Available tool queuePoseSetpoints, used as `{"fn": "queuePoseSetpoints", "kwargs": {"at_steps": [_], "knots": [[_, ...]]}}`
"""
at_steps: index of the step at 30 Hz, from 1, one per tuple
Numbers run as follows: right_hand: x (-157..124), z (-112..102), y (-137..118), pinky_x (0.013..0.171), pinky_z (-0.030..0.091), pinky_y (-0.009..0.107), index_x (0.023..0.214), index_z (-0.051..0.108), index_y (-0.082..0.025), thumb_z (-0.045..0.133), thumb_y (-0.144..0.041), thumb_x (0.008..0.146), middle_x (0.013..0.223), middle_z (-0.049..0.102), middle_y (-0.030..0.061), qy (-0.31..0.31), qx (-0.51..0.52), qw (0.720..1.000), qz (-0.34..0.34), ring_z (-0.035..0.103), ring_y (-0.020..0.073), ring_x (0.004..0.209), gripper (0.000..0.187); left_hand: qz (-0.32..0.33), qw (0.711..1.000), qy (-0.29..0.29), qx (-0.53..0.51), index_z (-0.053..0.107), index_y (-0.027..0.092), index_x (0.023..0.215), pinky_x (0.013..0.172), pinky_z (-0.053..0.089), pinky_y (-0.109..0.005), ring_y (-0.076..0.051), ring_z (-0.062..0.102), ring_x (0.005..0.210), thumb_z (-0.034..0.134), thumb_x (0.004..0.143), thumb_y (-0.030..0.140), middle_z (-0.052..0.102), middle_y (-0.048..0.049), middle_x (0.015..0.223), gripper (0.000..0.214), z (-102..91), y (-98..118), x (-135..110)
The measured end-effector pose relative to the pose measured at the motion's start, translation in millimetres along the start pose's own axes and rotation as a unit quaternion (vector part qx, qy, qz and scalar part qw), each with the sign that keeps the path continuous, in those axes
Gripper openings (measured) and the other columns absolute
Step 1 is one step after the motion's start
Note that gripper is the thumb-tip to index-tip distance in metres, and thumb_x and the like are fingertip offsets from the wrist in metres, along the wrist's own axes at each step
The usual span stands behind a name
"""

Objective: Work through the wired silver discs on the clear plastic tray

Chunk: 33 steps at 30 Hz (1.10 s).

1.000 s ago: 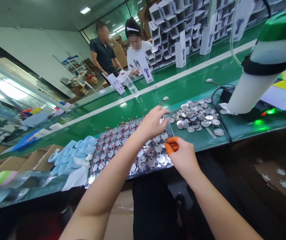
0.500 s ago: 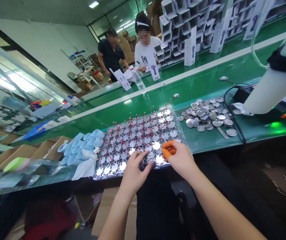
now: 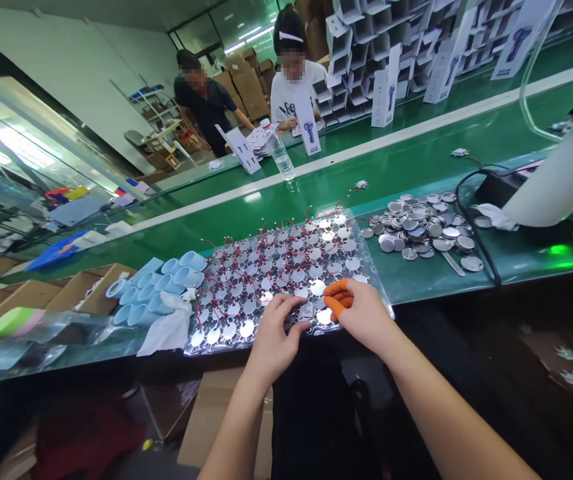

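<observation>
My left hand (image 3: 277, 333) is at the front edge of a sheet of parts (image 3: 381, 293), thumb and fingertips curved around the edges of a small silvery part (image 3: 307, 311). Close to its right, my right hand (image 3: 361, 308) wears orange finger covers. Its thumb and fingers are pinched together above the sheet; whatever is between them is too small or hidden to make out. Rows of round silver pieces with toothed rims (image 3: 247, 328) cover the sheet, with thin red wires among them. Loose silver discs (image 3: 411, 227) are heaped to the right of the sheet.
Light blue cups (image 3: 186, 279) and a white cloth (image 3: 169, 330) lie left of the sheet, near cardboard boxes (image 3: 106, 287). A black cable (image 3: 476, 250) and white tube (image 3: 546, 190) are at right. Across the green bench stand a bottle (image 3: 281, 157), white cartons (image 3: 385, 93) and two people.
The view has shifted slightly. Both hands keep nearly the same place and pose over the sheet. The person in black across the bench leans further toward the bench.
</observation>
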State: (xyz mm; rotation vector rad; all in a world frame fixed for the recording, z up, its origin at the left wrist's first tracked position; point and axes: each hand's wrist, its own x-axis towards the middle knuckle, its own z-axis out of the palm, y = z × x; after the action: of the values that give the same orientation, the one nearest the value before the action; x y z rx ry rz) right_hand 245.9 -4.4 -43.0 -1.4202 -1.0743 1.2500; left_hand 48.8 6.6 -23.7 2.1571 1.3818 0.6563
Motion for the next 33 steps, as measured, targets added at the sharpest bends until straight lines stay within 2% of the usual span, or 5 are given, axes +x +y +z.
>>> {"fn": "queuePoseSetpoints", "kwargs": {"at_steps": [6,14,21,26,33], "knots": [[-5,-10,1,0.064,0.057,0.028,0.096,0.071,-0.019,0.064,-0.018,0.082,0.080,0.072,0.0044,-0.040,-0.043,0.997,-0.054,0.070,0.0166,0.067,0.016,0.049,0.998,0.042,-0.010,0.061,0.024,0.116,0.085,0.050,-0.032,-0.019,0.058,0.098,0.060,0.085,0.008,0.057,-0.0063,0.114,0.035,6.7,1,-6],[-12,-18,-5,0.072,0.056,0.028,0.095,0.073,-0.023,0.064,-0.017,0.084,0.090,0.075,0.0025,-0.062,-0.102,0.982,-0.145,0.071,0.0164,0.079,0.016,0.110,0.988,0.106,0.036,0.060,0.024,0.120,0.092,0.051,-0.038,-0.022,0.058,0.105,0.057,0.090,0.011,0.057,-0.0084,0.113,0.032,15.2,-5,-15],[-10,-17,-2,0.067,0.055,0.028,0.091,0.072,-0.021,0.065,-0.016,0.081,0.083,0.074,0.0035,-0.088,-0.091,0.986,-0.112,0.069,0.0165,0.071,0.013,0.111,0.989,0.094,0.034,0.059,0.023,0.119,0.089,0.054,-0.038,-0.022,0.059,0.102,0.057,0.090,0.012,0.057,-0.0086,0.112,0.031,14.3,-6,-14],[-10,-13,-4,0.061,0.055,0.027,0.089,0.071,-0.019,0.065,-0.016,0.079,0.078,0.072,0.0038,-0.086,-0.053,0.993,-0.061,0.068,0.0159,0.064,0.011,0.108,0.990,0.091,0.013,0.059,0.022,0.117,0.085,0.054,-0.036,-0.020,0.059,0.098,0.057,0.090,0.012,0.057,-0.0082,0.111,0.029,13.2,-4,-12],[-15,-14,-7,0.067,0.057,0.029,0.094,0.075,-0.020,0.065,-0.015,0.078,0.086,0.075,0.0049,-0.041,-0.082,0.989,-0.117,0.071,0.0186,0.072,0.019,0.090,0.992,0.083,0.007,0.057,0.023,0.119,0.084,0.054,-0.035,-0.020,0.059,0.096,0.058,0.090,0.013,0.056,-0.0082,0.110,0.031,12.4,-4,-12]]}}
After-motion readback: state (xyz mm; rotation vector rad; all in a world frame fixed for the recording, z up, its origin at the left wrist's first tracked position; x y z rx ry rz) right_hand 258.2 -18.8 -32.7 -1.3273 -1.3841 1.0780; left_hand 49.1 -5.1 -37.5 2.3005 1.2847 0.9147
